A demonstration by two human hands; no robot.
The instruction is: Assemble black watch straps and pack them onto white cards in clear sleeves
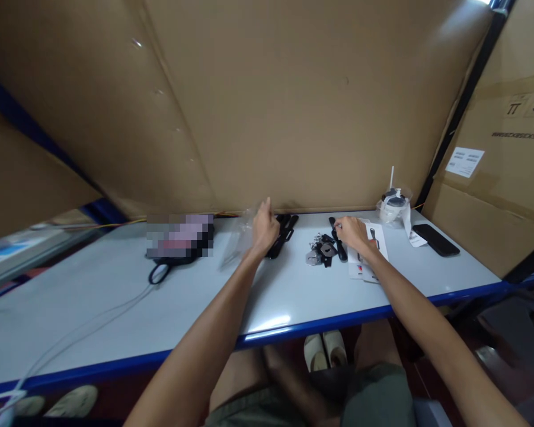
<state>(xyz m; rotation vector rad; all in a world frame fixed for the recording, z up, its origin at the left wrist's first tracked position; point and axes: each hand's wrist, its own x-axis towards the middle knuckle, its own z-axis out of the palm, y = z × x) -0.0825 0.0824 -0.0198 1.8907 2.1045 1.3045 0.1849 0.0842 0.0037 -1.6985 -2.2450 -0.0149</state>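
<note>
Right of centre, metal parts (323, 250) are seen loose, unjoined, beside the black strip (339, 249) touched by the right hand (352, 231) (grip cannot be told, nor for the left hand (265, 229) near clear plastic (240, 240)).

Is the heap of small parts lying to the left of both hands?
No, the heap of small parts lies between the left hand and the right hand.

White table (128, 332), small parts (328, 250), phone (436, 240)
</note>
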